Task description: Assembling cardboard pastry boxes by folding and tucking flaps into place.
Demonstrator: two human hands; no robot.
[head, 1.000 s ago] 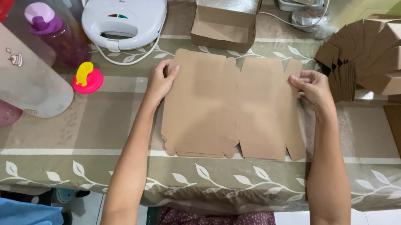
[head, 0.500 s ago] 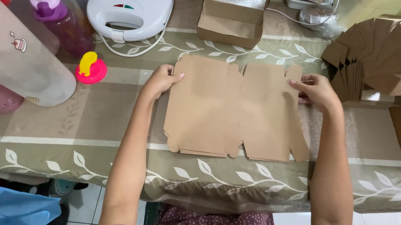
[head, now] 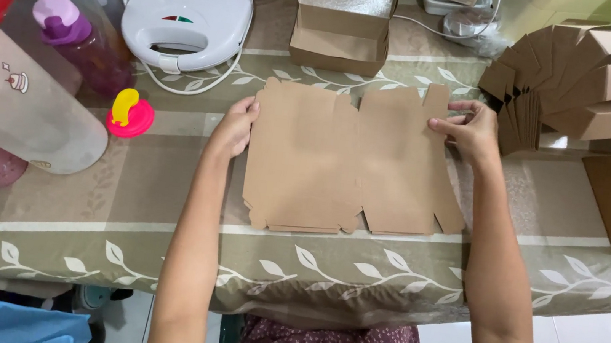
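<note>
Our left hand (head: 234,129) lay flat against the flat cardboard blank (head: 345,161); right fingers (head: 449,125) pinched its edge; uneven pressure risked a crooked crease.

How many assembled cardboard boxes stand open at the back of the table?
1: the open brown box stands at the far edge, beyond the flat cardboard blank. The stack of boxes at right looks folded; others may be hidden.

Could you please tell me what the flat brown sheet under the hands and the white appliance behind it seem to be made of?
Flat brown die-cut sheet: apparently matte cardboard, with cut tabs and fold lines. White rounded countertop appliance: likely glossy moulded plastic, judging by its soft sheen.
</note>
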